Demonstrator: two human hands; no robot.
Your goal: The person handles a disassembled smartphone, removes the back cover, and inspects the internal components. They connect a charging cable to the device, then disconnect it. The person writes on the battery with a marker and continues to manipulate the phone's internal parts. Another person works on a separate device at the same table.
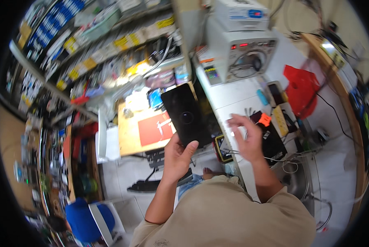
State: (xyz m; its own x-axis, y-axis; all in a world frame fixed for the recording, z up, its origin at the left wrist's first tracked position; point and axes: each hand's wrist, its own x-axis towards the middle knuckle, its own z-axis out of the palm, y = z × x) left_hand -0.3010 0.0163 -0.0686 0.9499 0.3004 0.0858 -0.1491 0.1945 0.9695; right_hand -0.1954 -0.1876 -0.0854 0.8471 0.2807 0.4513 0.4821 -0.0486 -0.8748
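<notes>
A dark tablet-like device (180, 107) with a glossy black face and a small round glow in its middle is upright at the centre, gripped at its lower end by my left hand (178, 158). My right hand (246, 133) hangs open to its right, fingers apart and slightly curled, above the edge of the white tiled counter (233, 103). Near that hand are a black flat item (275, 146), an orange tag (265, 120) and a tangle of cables. Behind the device lies an orange-red mat (149, 129) on a wooden desk (127, 146).
Crowded shelves (102, 49) line the back left. A white machine (250, 55) stands on the counter, with a red bag (299, 90) to its right and a steel sink (295, 181) below. A co-worker in blue (81, 218) is at a white chair (104, 224), lower left.
</notes>
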